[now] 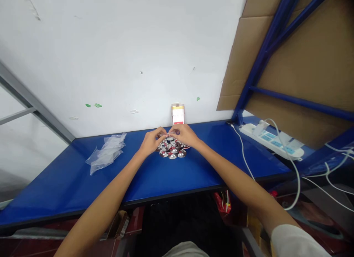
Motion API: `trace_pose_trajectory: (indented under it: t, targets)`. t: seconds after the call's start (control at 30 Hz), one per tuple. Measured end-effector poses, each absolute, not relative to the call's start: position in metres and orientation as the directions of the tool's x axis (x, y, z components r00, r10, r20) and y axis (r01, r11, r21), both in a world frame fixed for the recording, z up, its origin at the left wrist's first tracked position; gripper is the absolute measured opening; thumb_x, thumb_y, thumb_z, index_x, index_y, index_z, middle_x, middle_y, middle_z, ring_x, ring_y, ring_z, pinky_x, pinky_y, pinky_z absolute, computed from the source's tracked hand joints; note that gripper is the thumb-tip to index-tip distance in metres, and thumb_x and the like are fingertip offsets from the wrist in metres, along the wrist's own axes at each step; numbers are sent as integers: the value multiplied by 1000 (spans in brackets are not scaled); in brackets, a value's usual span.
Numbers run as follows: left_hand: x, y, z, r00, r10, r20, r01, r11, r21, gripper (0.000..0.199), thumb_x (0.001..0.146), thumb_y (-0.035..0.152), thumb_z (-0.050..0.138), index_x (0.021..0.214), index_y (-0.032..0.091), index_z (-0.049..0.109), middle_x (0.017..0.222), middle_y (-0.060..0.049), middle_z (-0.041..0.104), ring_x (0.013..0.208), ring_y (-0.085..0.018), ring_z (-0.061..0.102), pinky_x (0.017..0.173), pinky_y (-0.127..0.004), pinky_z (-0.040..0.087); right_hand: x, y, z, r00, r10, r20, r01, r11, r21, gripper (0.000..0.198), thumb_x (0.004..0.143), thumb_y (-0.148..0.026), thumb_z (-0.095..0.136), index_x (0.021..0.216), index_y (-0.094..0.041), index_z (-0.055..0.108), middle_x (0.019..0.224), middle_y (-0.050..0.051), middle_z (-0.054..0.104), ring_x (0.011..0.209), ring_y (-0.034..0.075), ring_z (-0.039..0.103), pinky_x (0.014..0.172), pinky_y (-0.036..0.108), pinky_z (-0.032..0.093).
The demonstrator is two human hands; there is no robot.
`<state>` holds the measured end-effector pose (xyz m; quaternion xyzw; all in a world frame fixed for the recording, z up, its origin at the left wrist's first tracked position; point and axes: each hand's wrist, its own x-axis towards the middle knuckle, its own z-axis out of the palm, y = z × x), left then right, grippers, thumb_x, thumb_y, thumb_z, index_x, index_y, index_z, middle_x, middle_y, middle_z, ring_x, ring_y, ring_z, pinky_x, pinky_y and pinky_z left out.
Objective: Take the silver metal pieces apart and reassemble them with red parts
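Observation:
My left hand (pixel 152 141) and my right hand (pixel 184 134) meet over the blue table, fingertips nearly touching. Each is closed in a pinch. Between the fingertips is something small and pale that I cannot make out. Right below and in front of the hands lies a heap of shiny, round, domed metal pieces (pixel 173 150), some showing red and dark parts. To the left, apart from my hands, several clear plastic bags (pixel 106 153) lie in a loose stack. The hands partly cover the back of the heap.
A phone (pixel 177 114) with a lit screen leans on the white wall behind my hands. At the right stands a white power strip (pixel 272 141) with plugs and cables. A white cable (pixel 243 150) crosses the blue table (pixel 171 179). Blue metal framing (pixel 257 61) rises at the right.

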<state>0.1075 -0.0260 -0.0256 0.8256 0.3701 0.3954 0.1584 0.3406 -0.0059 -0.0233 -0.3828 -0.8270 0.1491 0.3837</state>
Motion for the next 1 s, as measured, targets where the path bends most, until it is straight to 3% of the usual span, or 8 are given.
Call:
trace_pose_trajectory:
  t: [0.37,0.63,0.83,1.0]
  targets:
    - [106,-24,-27,386,745,544,549,-659,513,29,106,50,61,103,24,74,89,0,79,80,-19,72,74,-29,50,341,-6,-23,-402,759,512,525,649,-551,6,94,-25,82,99,-23,83,95,3,82,85,18,70,76,28,47]
    - [107,-24,-29,330,772,543,524,-628,576,26,102,48,66,111,24,72,102,-4,82,92,-22,76,83,-32,55,339,-5,-24,-420,758,500,450,652,-610,7,96,-28,80,99,-23,83,96,3,82,83,17,70,76,28,49]
    - [113,-23,-32,238,820,521,445,-569,692,26,95,48,75,101,23,77,95,-5,81,88,-22,76,83,-33,57,336,-8,-20,-389,767,510,406,640,-653,6,93,-19,77,96,-20,82,97,3,82,84,17,71,78,28,51]
    - [116,-20,-36,157,875,459,332,-484,810,27,88,46,81,95,20,79,87,-5,79,78,-20,71,71,-30,55,334,-7,-19,-349,804,481,360,589,-724,12,89,-12,73,94,-19,81,96,4,82,87,18,73,80,28,52]
